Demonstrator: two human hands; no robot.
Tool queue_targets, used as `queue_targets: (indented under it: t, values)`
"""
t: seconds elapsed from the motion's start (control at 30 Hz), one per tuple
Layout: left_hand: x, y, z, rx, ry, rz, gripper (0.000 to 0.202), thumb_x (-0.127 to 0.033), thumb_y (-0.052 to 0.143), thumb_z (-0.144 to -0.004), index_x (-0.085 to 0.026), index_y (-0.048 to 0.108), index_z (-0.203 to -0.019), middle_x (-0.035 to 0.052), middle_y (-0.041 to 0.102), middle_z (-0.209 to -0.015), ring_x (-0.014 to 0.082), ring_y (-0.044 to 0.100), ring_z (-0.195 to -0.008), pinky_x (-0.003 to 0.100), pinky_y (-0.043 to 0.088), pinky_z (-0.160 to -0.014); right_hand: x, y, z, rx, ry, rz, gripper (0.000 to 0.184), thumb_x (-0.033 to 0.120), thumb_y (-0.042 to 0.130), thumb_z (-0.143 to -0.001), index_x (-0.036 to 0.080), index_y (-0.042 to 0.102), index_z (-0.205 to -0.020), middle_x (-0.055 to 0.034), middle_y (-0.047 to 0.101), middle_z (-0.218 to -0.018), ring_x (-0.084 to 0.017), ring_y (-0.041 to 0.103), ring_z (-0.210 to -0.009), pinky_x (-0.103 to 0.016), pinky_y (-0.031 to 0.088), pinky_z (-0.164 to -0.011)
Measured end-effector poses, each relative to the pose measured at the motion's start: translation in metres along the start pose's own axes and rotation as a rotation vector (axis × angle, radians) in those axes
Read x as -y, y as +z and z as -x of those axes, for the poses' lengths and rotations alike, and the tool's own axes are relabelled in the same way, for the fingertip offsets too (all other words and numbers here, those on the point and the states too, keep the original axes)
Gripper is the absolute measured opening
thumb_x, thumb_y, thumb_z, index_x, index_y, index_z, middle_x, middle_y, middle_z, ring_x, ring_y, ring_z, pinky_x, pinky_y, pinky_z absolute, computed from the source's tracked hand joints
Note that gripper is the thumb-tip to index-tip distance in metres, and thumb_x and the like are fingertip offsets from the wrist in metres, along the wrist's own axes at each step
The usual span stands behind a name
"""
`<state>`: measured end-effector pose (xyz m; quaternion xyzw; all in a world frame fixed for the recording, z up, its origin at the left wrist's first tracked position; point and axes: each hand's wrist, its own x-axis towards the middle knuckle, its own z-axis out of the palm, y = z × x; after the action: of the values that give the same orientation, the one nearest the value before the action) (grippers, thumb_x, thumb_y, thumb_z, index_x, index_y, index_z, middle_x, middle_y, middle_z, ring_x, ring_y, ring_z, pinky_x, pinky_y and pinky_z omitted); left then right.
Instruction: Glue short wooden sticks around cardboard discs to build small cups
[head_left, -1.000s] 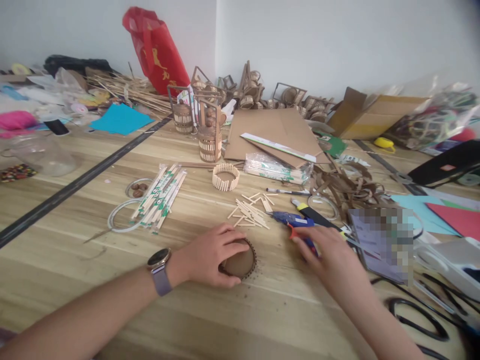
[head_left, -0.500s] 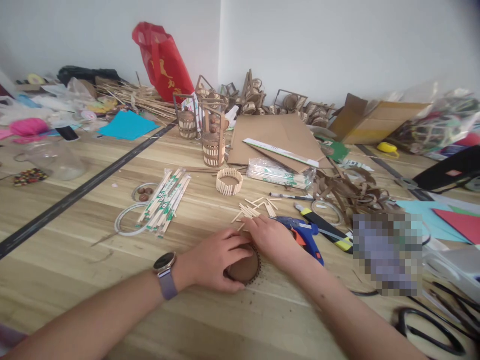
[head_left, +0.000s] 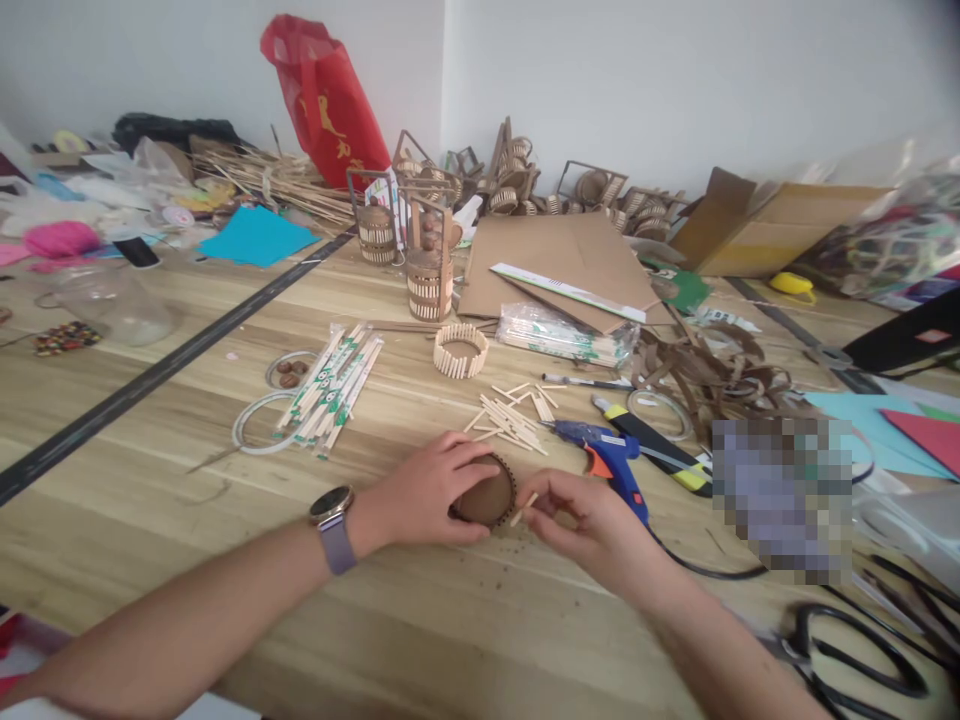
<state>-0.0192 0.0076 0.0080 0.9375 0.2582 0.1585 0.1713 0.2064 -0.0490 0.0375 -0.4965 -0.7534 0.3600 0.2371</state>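
My left hand [head_left: 439,490] is wrapped round the left side of a round brown cardboard piece [head_left: 487,492] with a ridged rim, which lies on the table. Between thumb and fingers, my right hand [head_left: 574,515] pinches a short wooden stick [head_left: 524,509] close to that rim's right side. Just beyond both hands lies a loose heap of cut sticks [head_left: 511,420]. A blue glue gun [head_left: 607,455] rests to the right of the heap. Farther back stands a ring of upright sticks [head_left: 460,352] around a brown base.
Packaged chopsticks [head_left: 330,390] and tape rolls [head_left: 262,424] lie left. A yellow-black cutter [head_left: 652,450], brown cardboard strips [head_left: 720,375] and black-handled scissors [head_left: 855,655] are at right. Small lidded wooden buckets [head_left: 429,285] stand behind, near cardboard sheets [head_left: 551,250] and a red bag [head_left: 326,110].
My right hand has come back from the stick heap to the cardboard piece's right side, now with a stick in its fingers. My left hand stays on the piece.
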Motion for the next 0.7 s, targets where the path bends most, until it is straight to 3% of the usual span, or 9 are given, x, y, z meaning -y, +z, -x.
queue_targets:
  t: [0.33,0.7]
  values:
    - [0.0,-0.001,-0.001,-0.004,0.003,0.04,0.059,-0.043,0.077,-0.075,-0.015,0.058,-0.124,0.0149,0.054,-0.139,0.0326,0.042,-0.129,0.049,0.036,-0.11,0.002,0.015,0.002,-0.001,-0.175,0.165,0.013,0.011,0.052,-0.084,0.02,0.062,-0.083,0.0004,0.061,-0.07,-0.012,0.055,-0.059,-0.02,0.04,-0.051]
    - [0.0,0.0,-0.001,-0.016,0.025,0.021,0.056,-0.041,0.078,-0.074,-0.014,0.06,-0.12,0.0153,0.053,-0.139,0.0328,0.044,-0.127,0.048,0.039,-0.108,0.0,0.02,0.001,0.002,-0.312,0.242,0.016,0.01,0.046,-0.091,0.02,0.059,-0.088,-0.004,0.065,-0.082,-0.016,0.062,-0.073,-0.023,0.048,-0.063]
